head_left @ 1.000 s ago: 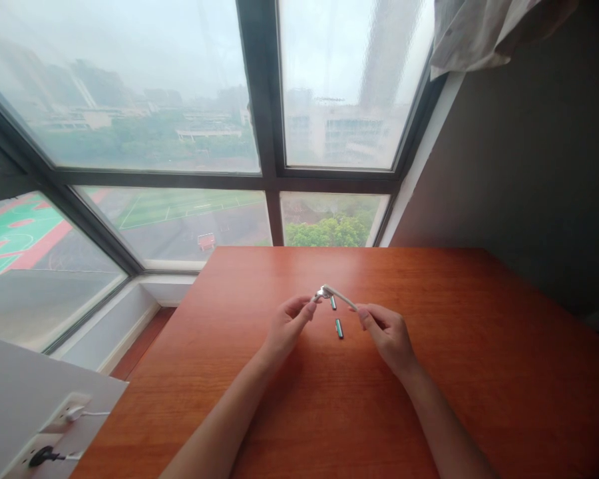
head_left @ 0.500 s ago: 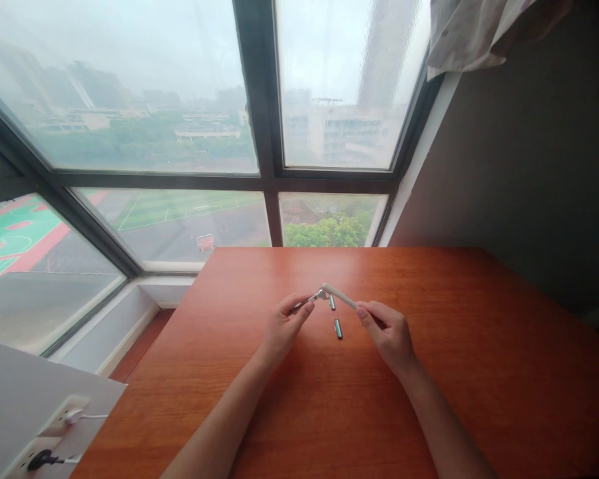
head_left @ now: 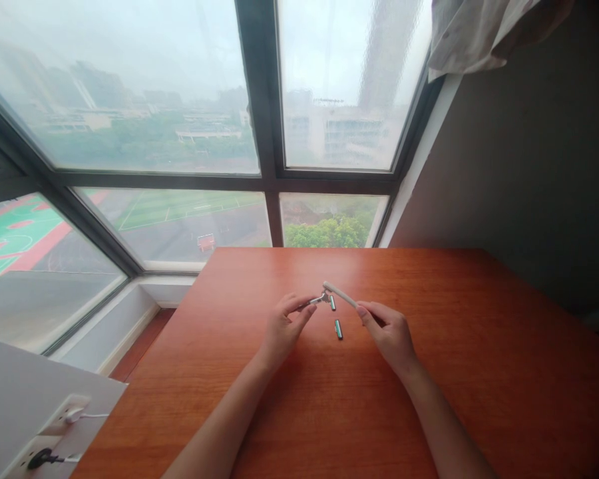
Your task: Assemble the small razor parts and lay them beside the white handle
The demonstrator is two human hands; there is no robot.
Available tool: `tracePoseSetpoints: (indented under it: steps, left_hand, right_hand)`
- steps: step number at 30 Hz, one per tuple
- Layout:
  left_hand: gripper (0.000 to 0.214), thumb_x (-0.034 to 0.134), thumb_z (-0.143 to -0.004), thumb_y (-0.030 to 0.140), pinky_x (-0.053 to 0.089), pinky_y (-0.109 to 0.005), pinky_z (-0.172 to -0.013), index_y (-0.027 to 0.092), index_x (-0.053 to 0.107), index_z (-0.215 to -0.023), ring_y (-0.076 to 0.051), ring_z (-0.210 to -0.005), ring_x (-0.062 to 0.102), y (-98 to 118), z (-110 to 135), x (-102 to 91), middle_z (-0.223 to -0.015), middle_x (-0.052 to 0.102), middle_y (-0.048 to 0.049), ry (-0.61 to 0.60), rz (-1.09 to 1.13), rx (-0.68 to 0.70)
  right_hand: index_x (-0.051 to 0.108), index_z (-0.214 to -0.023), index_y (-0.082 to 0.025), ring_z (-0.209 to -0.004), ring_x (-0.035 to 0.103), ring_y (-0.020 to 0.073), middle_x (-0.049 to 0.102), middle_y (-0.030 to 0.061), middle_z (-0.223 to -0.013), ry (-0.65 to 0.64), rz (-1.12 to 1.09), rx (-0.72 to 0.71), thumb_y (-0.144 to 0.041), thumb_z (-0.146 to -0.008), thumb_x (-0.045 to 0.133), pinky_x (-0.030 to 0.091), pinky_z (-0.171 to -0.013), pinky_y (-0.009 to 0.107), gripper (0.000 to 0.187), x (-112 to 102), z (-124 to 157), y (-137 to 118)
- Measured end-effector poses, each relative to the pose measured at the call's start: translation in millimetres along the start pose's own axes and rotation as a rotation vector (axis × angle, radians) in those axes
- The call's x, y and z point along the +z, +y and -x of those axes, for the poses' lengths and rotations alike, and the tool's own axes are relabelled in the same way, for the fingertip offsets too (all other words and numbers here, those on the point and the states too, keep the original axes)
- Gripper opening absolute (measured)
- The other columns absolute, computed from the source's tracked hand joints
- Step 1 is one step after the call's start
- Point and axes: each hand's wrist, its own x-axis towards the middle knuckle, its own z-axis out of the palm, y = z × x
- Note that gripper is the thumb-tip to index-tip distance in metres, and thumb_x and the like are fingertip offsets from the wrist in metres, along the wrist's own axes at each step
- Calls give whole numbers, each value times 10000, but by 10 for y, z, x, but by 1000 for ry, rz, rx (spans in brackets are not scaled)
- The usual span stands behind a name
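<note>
Our right hand (head_left: 387, 329) clenches the razor (head_left: 339, 294) at its 4 o'clock end | our left hand (head_left: 284, 326) pinches its metal 9 o'clock tip | razor above mid-table (head_left: 329, 412) | 2 teal cartridges (head_left: 338, 328) lie at its 6 o'clock

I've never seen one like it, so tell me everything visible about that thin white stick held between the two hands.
The slim white rod with a silvery metal end looks like smooth plastic, perhaps a razor handle. It lies slantwise, seemingly just above the reddish wooden table. The right hand pinches its white end, the left hand its metal end. A small teal bar lies on the table beside the metal end; contact is unclear.
</note>
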Motion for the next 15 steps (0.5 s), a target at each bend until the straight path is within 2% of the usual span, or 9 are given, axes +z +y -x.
tracePoseSetpoints:
  steps: [5,11,15]
  left_hand:
    - [238,666,-786,342,458,-289,-810,207,731,-970,-211,-893,614,-15,-1,10,-971,703,-77,3,-5,-25]
    - [254,654,-781,396,421,-235,-643,163,697,-873,-157,-691,565,-1,-18,-5,-731,641,-24,58,41,-88]
    - [292,636,-788,426,417,-237,-675,153,699,-869,-163,-725,553,-11,-18,-16,-733,633,-23,37,54,-90]
  right_hand:
    - [734,-859,-161,-605,591,171,639,24,-646,-30,-6,-1,-408,-883,527,447,-558,254,323,1,-4,-4]
    - [727,-875,-152,-606,579,165,634,27,-664,4,-26,26,-400,-886,531,438,-556,251,317,-8,9,-4]
    - [723,-874,-155,-598,560,158,609,17,-642,-55,-24,2,-389,-893,527,421,-554,249,306,-10,11,-4]
